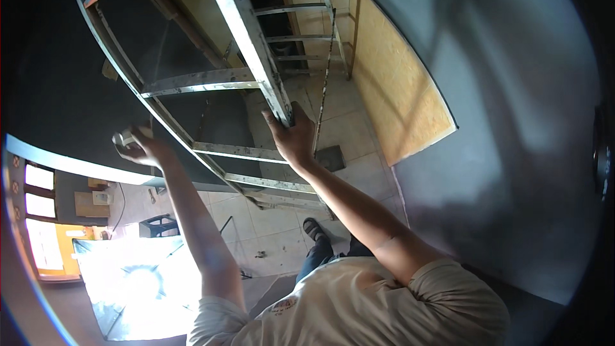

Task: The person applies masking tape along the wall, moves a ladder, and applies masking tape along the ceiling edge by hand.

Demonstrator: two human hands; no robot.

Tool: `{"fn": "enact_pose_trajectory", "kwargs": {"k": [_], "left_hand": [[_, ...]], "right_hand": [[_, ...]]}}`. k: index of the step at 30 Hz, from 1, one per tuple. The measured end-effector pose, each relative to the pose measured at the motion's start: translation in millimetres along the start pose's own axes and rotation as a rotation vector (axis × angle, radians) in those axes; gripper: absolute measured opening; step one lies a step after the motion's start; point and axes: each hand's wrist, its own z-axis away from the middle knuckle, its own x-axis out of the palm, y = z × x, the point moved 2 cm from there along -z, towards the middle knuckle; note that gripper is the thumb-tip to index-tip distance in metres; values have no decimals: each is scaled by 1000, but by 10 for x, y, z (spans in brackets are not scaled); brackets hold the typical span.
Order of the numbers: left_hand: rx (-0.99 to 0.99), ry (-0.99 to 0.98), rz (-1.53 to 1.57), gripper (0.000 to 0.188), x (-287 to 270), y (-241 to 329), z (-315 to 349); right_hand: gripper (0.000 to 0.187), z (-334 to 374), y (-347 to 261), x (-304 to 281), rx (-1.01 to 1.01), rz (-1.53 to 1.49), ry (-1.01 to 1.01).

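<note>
Head view: dark wall (57, 102), your ladder (237, 25) standing beside it.
Your right hand (296, 139) grips the ladder's rail (272, 93); your left hand (142, 148) is near the wall's pale edge (70, 164), its hold unclear. Work looks underway; what remains can't be told.

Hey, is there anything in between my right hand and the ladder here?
Nothing visible stands between them: your right hand grips the ladder directly, on its nearer side rail.

Grey wall (506, 186) at right, tan panel (397, 83) along it, pale tiled floor (262, 223), bright window panes (40, 206), glowing square light (141, 282)
</note>
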Motion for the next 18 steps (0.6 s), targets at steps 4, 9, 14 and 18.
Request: {"fn": "enact_pose_trajectory", "kwargs": {"k": [4,9,14,18], "left_hand": [[3,-155,-147,75,-732,149,817],[-209,-409,-142,67,-1490,362,2034],[-424,-389,-152,80,-1793,465,2671],[-448,-459,-132,86,-1717,539,3043]], "right_hand": [[37,-28,-54,66,-120,-145,-87],[38,-20,65,135,-307,-127,-126],[34,-35,126,153,-192,-246,-135],[37,-108,290,195,-166,-22,-262]]}}
